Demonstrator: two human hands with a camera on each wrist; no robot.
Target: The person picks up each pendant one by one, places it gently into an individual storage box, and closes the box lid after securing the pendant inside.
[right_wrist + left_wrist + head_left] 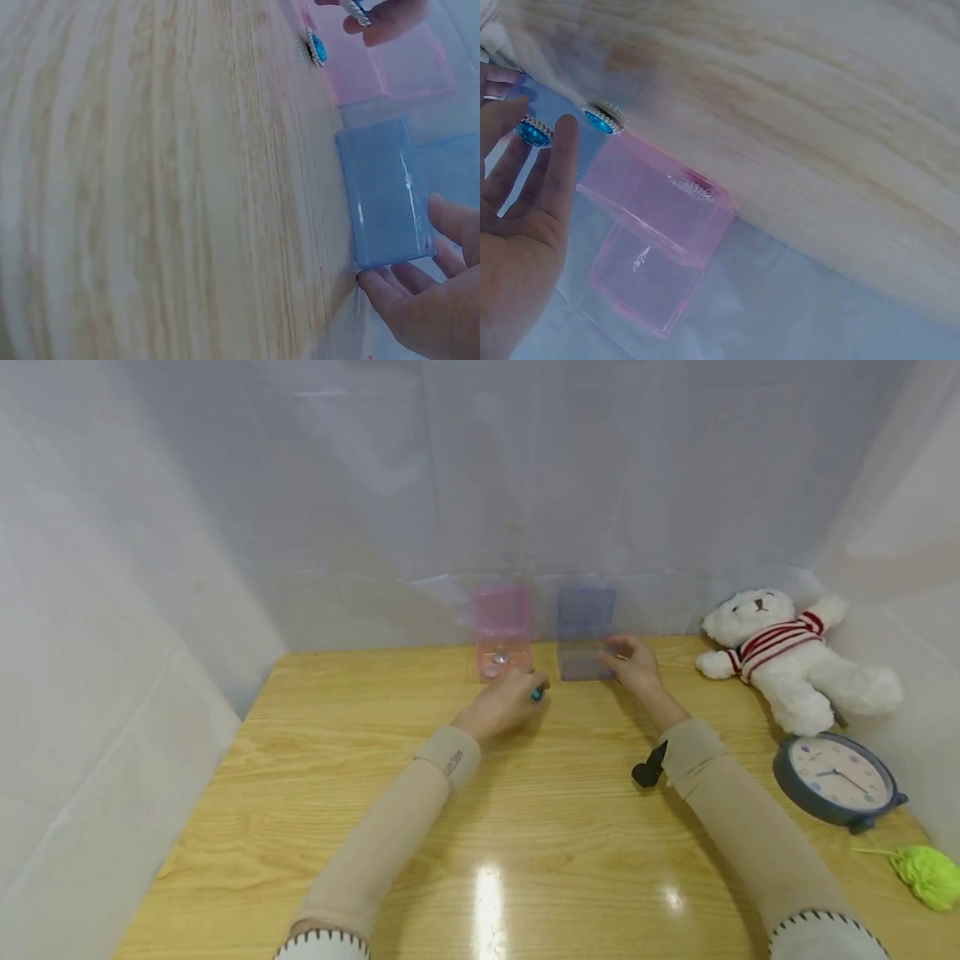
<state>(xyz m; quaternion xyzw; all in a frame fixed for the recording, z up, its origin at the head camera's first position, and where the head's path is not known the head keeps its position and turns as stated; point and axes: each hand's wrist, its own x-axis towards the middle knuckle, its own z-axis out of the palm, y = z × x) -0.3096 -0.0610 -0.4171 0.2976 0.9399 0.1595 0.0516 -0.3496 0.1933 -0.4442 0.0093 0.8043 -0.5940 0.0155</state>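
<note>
My left hand (510,700) pinches a blue gem earring (535,133) with a beaded silver rim between thumb and finger. A matching blue gem earring (602,120) stands on the table beside the open pink plastic box (504,643). Inside that box lie clear, sparkly pieces (694,189), whose kind is hard to make out. My right hand (634,670) holds the right end of an open blue plastic box (386,195), thumb on one side and fingers on the other. No contents show in the blue box.
A white teddy bear (787,652) in a striped shirt lies at the back right. Nearer on that side are a round dark-blue clock (840,777) and a ball of yellow-green yarn (928,875). A pale curtain (480,485) hangs behind both boxes.
</note>
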